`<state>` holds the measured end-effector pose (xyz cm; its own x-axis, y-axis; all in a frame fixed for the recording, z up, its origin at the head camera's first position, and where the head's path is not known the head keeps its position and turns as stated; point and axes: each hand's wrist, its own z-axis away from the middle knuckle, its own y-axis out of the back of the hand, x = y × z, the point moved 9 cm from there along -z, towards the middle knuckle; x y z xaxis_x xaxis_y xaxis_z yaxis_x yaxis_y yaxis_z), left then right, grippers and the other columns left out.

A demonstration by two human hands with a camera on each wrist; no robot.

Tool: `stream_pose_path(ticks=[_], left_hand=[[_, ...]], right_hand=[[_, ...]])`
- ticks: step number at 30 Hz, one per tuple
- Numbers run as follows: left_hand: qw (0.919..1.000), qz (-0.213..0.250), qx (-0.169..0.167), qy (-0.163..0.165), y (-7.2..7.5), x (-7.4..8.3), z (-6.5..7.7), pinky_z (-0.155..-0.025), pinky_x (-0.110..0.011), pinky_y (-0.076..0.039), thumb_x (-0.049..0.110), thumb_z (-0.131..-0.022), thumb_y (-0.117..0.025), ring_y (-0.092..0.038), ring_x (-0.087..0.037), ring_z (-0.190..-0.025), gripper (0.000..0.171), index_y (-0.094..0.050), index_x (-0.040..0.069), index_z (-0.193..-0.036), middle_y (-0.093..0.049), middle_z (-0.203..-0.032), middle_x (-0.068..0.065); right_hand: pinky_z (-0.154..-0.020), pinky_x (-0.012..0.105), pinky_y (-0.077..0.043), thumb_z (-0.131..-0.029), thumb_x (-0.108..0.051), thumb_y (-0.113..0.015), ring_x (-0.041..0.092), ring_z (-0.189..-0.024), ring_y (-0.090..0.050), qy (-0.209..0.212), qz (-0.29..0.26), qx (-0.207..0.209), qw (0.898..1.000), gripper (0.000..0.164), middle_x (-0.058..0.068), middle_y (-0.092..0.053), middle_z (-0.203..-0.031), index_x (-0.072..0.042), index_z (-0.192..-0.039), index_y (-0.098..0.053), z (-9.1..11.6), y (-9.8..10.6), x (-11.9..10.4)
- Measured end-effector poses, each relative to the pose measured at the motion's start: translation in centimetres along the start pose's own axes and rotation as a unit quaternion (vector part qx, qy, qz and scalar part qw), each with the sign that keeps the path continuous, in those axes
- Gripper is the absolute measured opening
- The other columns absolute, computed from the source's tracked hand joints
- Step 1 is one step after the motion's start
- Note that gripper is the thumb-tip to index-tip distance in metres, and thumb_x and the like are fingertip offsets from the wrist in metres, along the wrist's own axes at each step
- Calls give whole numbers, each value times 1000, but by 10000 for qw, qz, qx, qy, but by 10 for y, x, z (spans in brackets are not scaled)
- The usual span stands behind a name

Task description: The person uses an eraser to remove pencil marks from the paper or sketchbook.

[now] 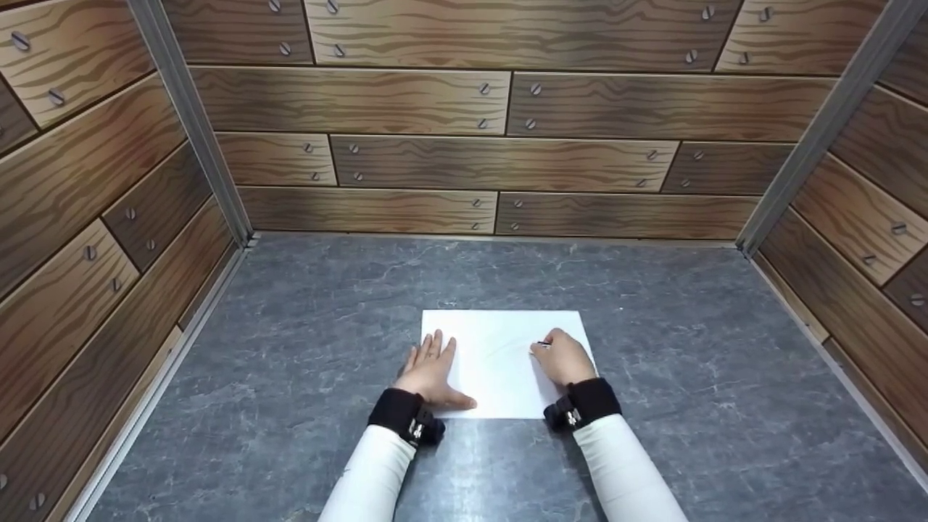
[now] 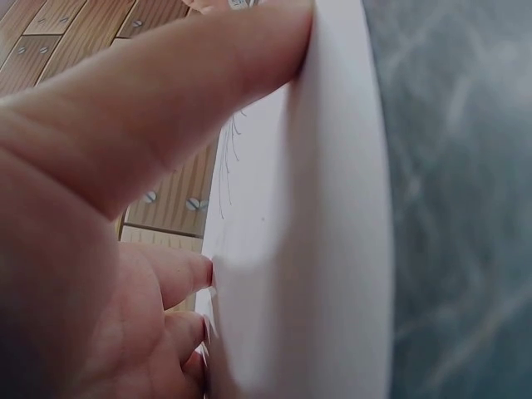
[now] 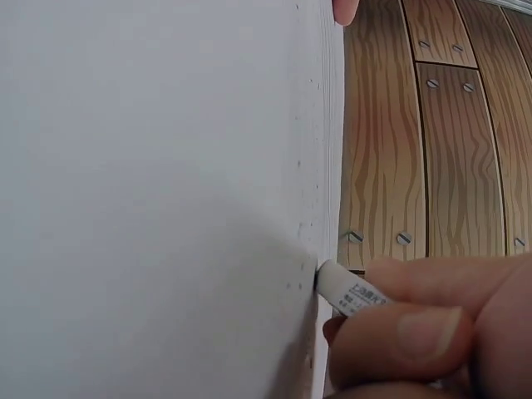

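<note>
A white sheet of paper [image 1: 493,370] lies on the grey marbled tabletop, with faint thin lines on it. My left hand [image 1: 429,373] rests on its left part, fingers spread and thumb pressed near the front edge. In the left wrist view, several thin dark strokes show on the paper [image 2: 258,208] beyond the thumb [image 2: 191,83]. My right hand [image 1: 564,359] pinches a white eraser [image 3: 341,285] with dark print on its side. The eraser's tip is against the paper towards the right side. Small dark crumbs dot the sheet around it.
The grey tabletop [image 1: 326,312] spreads out around the paper. Wood-patterned panels [image 1: 406,163] with printed screws stand at the back and both sides. Grey metal posts [image 1: 192,116] mark the back corners. Each wrist wears a black band with a small camera [image 1: 562,415].
</note>
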<state>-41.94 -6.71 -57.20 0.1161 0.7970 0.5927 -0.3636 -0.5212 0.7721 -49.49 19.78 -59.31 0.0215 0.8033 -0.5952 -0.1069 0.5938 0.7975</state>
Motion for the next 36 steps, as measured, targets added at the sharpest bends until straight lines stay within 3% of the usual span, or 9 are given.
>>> stream_pose_path(ticks=[4,9,14,20,25,31,36], left_hand=[[10000,-1,-42,-6,0,0,0,-153,-66,-2,47,-95,-99,-1,-47,-187,128,-22,-2,-186,-4,-197,-30],[10000,33,-54,3,0,-1,0,-153,-65,-2,47,-95,-98,0,-46,-187,129,-22,-1,-186,-2,-197,-29],[10000,-37,32,-48,1,0,-1,-153,-65,-5,46,-93,-99,-3,-48,-187,129,-24,-3,-185,-5,-196,-31],[10000,-27,-24,-54,0,0,0,-153,-65,-2,47,-95,-98,-1,-47,-187,128,-22,-2,-186,-3,-197,-30],[10000,-40,-39,-30,0,0,0,-153,-64,-2,47,-95,-98,-1,-47,-187,128,-22,-1,-186,-3,-197,-29],[10000,-10,-26,-65,1,1,0,-153,-65,-3,47,-95,-98,-2,-48,-187,128,-23,-2,-186,-4,-197,-30],[10000,-6,-33,-66,-1,2,-2,-153,-66,-3,47,-94,-99,-2,-47,-187,129,-23,-2,-186,-4,-197,-30]], right_hand=[[-86,41,-57,-116,-34,-69,28,-94,-70,120,-5,-124,9999,29,17,-78,-111,-5,-114,-70,-1,-3,-3],[-89,44,-59,-114,-33,-70,29,-96,-72,-3,-13,173,9999,29,19,-80,-111,-4,-114,-71,-1,2,-1],[-86,41,-58,-115,-34,-70,27,-92,-70,247,-19,-34,9997,29,17,-79,-109,-5,-114,-71,-1,-3,-6],[-82,39,-55,-115,-34,-70,27,-89,-68,9,17,105,9999,29,15,-77,-104,-5,-111,-68,0,2,-1],[-81,37,-53,-116,-33,-71,25,-88,-67,261,19,-130,9996,27,13,-75,-104,-7,-112,-69,0,-2,-7],[-87,43,-57,-114,-31,-70,29,-92,-69,57,59,257,9996,26,16,-77,-105,-6,-108,-68,1,6,0],[-86,41,-57,-115,-32,-71,27,-92,-70,350,66,-34,9994,26,16,-78,-108,-7,-112,-70,1,1,-5]])
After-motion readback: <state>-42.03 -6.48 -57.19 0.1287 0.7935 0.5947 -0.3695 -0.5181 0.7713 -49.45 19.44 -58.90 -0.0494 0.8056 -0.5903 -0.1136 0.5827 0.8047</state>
